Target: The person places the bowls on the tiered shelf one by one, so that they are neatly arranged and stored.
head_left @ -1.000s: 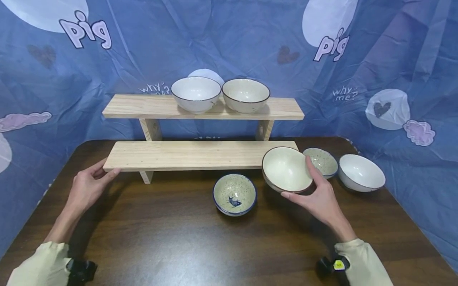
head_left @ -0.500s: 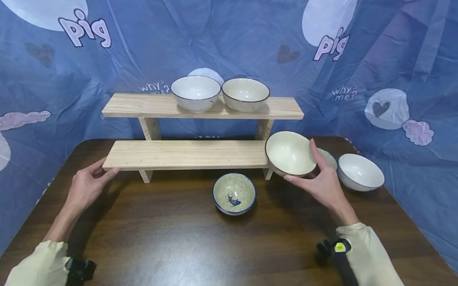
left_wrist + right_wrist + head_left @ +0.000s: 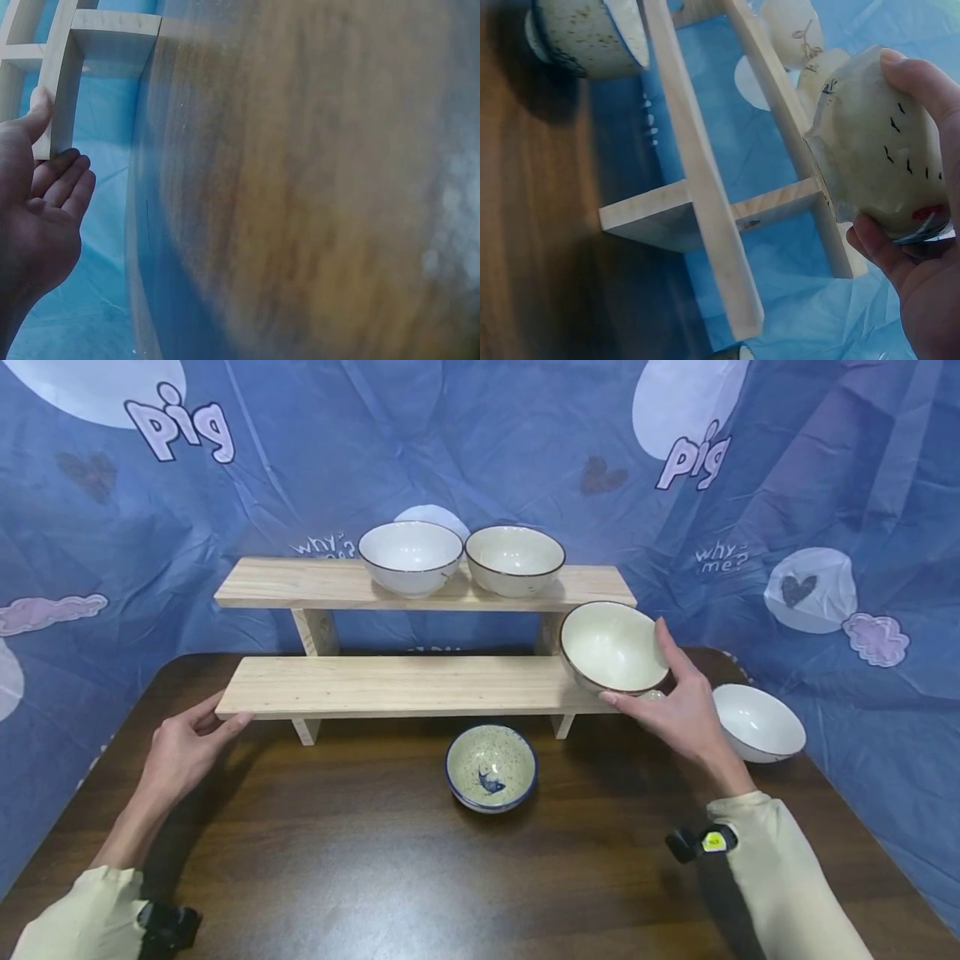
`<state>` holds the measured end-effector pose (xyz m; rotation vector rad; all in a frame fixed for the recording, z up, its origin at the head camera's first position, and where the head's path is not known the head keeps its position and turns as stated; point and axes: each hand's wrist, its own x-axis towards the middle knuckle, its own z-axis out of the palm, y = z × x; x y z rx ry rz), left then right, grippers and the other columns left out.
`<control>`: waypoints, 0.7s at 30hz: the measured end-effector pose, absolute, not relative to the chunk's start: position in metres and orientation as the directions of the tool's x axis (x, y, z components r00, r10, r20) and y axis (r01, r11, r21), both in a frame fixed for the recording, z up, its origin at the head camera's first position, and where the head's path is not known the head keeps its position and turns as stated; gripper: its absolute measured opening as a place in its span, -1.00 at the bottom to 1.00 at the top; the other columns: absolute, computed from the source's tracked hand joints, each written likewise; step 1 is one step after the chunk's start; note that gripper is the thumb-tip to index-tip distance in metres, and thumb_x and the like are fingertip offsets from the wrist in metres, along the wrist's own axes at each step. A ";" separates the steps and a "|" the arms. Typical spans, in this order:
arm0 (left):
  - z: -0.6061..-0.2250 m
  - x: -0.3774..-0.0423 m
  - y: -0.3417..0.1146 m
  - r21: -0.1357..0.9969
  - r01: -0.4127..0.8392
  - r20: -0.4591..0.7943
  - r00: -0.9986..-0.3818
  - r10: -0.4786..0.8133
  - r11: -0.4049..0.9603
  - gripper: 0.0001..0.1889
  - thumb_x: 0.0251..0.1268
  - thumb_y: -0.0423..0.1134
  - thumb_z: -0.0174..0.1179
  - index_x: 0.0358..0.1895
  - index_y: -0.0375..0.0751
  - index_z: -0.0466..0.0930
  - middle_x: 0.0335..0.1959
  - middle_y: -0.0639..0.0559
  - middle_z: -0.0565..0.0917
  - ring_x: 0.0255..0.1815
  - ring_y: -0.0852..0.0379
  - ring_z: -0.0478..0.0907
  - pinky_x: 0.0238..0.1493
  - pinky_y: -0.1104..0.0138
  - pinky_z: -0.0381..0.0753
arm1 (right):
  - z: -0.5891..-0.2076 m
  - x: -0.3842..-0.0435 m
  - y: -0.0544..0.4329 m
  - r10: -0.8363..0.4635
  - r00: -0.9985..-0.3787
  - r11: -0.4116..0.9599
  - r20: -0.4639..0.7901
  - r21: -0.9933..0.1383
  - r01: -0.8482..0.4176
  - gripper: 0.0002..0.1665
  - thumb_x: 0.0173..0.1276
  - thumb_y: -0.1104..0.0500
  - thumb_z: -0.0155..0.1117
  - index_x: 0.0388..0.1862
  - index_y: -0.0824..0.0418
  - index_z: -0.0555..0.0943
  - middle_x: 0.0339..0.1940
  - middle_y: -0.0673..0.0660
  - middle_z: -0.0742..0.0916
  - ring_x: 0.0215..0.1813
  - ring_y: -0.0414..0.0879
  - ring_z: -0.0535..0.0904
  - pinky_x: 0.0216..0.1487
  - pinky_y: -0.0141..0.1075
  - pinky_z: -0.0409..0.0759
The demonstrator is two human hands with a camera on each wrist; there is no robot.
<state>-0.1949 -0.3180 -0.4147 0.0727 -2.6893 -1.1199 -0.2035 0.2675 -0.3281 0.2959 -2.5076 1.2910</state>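
Observation:
My right hand (image 3: 686,710) grips a cream bowl (image 3: 613,647) with a brown rim, thumb at its near edge and fingers round its right side. The bowl is tilted toward me, overlapping the right end of the lower board in the head view. In the right wrist view its outside (image 3: 885,142) shows small dark marks and a red patch. At the far left my left hand (image 3: 183,747) pinches the end of the lower board of a two-tier wooden shelf (image 3: 405,685); the left wrist view shows the thumb (image 3: 39,112) on one face, fingers at the other.
A white bowl (image 3: 408,556) and a cream bowl (image 3: 516,560) stand side by side on the upper board. Before the shelf sits a speckled blue-rimmed bowl (image 3: 491,768) with a fish inside. Another white bowl (image 3: 759,722) is at right; a speckled bowl (image 3: 654,695) is mostly hidden behind my right hand.
My right hand has carried the cream bowl up and away from me, from beside the lower board's front edge to above its right end. The left hand keeps its hold on the board.

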 end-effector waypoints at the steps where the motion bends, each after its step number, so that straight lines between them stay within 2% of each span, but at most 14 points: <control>1: -0.415 -0.195 -0.318 0.706 0.039 0.187 -0.973 -0.133 0.707 -0.25 0.53 0.07 0.23 0.50 -0.46 0.32 0.24 -0.46 0.55 0.25 -0.43 0.53 -0.24 0.58 0.39 | -0.326 -0.205 0.268 -0.043 -0.932 0.570 0.359 -0.758 -0.318 0.36 0.10 0.18 0.70 0.71 0.16 0.01 0.69 0.15 0.16 0.61 0.11 0.17 0.48 -0.18 0.18; 7: -0.416 -0.196 -0.319 0.707 0.037 0.182 -0.975 -0.131 0.706 -0.25 0.53 0.05 0.23 0.50 -0.47 0.31 0.25 -0.48 0.52 0.25 -0.46 0.52 -0.27 0.64 0.32 | -0.317 -0.220 0.268 -0.017 -0.931 0.566 0.364 -0.765 -0.309 0.35 0.14 0.16 0.67 0.72 0.13 -0.03 0.68 0.18 0.19 0.46 0.14 0.39 0.21 -0.45 0.38; 13: -0.417 -0.195 -0.320 0.703 0.041 0.188 -0.973 -0.130 0.710 -0.26 0.54 0.05 0.22 0.50 -0.46 0.31 0.24 -0.47 0.53 0.25 -0.45 0.52 -0.26 0.64 0.32 | -0.310 -0.234 0.269 0.016 -0.932 0.614 0.363 -0.739 -0.277 0.34 0.20 0.00 0.63 0.72 0.12 -0.05 0.67 0.21 0.20 0.44 0.15 0.43 0.23 -0.32 0.43; 19: -0.417 -0.195 -0.320 0.705 0.049 0.198 -0.972 -0.130 0.707 -0.28 0.54 0.03 0.23 0.50 -0.45 0.33 0.23 -0.45 0.55 0.25 -0.43 0.52 -0.24 0.64 0.31 | -0.306 -0.248 0.272 0.032 -0.931 0.613 0.363 -0.743 -0.268 0.33 0.21 -0.03 0.62 0.72 0.14 -0.05 0.67 0.22 0.21 0.40 0.15 0.44 0.23 -0.37 0.40; 21: -0.417 -0.195 -0.319 0.709 0.049 0.197 -0.972 -0.130 0.703 -0.28 0.53 0.03 0.23 0.50 -0.44 0.33 0.24 -0.45 0.54 0.25 -0.43 0.51 -0.24 0.64 0.31 | -0.304 -0.251 0.273 0.036 -0.932 0.612 0.360 -0.746 -0.264 0.34 0.20 -0.05 0.62 0.72 0.14 -0.05 0.67 0.22 0.22 0.40 0.14 0.45 0.25 -0.32 0.42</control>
